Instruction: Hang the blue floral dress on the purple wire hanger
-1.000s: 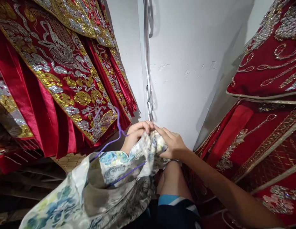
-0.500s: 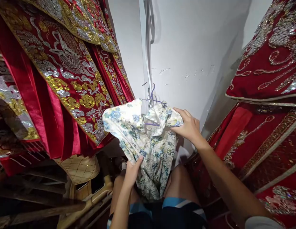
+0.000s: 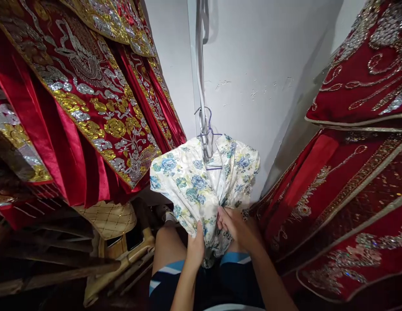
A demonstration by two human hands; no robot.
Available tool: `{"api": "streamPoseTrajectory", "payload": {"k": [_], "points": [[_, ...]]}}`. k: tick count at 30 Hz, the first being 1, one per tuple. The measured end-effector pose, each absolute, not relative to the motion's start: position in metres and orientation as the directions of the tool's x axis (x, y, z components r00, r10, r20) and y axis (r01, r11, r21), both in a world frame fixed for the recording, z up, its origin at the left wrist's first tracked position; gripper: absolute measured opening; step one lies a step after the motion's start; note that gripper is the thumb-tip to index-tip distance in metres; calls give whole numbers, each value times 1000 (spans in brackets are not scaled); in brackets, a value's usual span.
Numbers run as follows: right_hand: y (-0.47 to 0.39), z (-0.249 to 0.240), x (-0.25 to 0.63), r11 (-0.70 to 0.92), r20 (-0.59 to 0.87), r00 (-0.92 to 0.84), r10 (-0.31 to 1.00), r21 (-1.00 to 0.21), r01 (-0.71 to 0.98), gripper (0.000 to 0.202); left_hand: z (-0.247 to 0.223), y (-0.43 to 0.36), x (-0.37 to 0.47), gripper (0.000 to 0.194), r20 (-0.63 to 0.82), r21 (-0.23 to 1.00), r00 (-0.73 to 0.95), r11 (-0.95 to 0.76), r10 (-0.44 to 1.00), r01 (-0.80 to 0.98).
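- Floral shirt (image 3: 196,183) is pinched by left hand (image 3: 196,247); right hand (image 3: 232,224) is half-curled at its front, grip unclear.
- Probably light, soft; best held at shoulders (image 3: 244,156), above both hands.

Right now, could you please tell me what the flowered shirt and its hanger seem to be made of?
Shirt: thin, printed cloth, mostly matt, judging by its soft folds; I cannot tell which fibre.
Hanger: likely coated wire, smooth and purple, given its slim, bent outline; plastic is possible.

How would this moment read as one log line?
left hand: holds shirt | right hand: at shirt's front | shirt: on purple hanger
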State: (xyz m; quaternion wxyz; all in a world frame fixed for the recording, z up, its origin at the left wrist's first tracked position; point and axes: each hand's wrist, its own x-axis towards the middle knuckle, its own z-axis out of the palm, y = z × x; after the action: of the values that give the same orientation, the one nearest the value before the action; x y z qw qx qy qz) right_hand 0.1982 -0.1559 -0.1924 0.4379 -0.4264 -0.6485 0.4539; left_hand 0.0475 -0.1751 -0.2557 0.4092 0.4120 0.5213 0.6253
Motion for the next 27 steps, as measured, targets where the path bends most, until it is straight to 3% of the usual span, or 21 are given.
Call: {"api": "streamPoseTrajectory", "payload": {"k": [4, 6, 9, 11, 12, 14, 17, 18, 20, 23, 27], "points": [[-157, -180, 192, 203, 181, -217, 959, -975, 85, 48, -246, -181, 50, 60, 111, 992, -385, -124, 916, -10], [-158, -183, 198, 194, 185, -169, 968, -980, 42, 48, -244, -181, 47, 51, 157, 986, -552, -159, 819, 45], [-159, -191, 207, 162, 162, -122, 979, -987, -8, 46, -243, -178, 42, 40, 412, 898, -766, -364, 494, 248], [-158, -195, 209, 144, 144, -157, 977, -989, -7, 45, -242, -176, 44, 37, 630, 756, -683, -493, 371, 430], [-158, -195, 207, 142, 139, -190, 972, -990, -1, 45, -241, -176, 47, 35, 712, 692, -586, -529, 387, 491], [-159, -194, 202, 137, 136, -263, 955, -990, -13, 44, -237, -175, 57, 27, 754, 652, -359, -561, 550, 510], [-159, -190, 195, 101, 111, -329, 938, -994, -46, 43, -230, -173, 74, 6, 593, 768, -132, -508, 795, 390], [-157, -188, 195, 83, 93, -332, 939, -996, -44, 43, -228, -171, 78, 9, 538, 807, -108, -475, 836, 350], [-149, -179, 197, 44, 49, -311, 949, -999, -22, 42, -224, -166, 82, 17, 481, 842, -90, -432, 872, 322], [-121, -149, 204, 4, 18, -233, 972, -998, -62, 42, -219, -159, 82, 14, 435, 821, 30, -410, 900, 399], [-70, -83, 208, 114, 144, -169, 975, -977, -179, 36, -217, -159, 82, 15, 333, 693, 199, -383, 922, 611]]}}
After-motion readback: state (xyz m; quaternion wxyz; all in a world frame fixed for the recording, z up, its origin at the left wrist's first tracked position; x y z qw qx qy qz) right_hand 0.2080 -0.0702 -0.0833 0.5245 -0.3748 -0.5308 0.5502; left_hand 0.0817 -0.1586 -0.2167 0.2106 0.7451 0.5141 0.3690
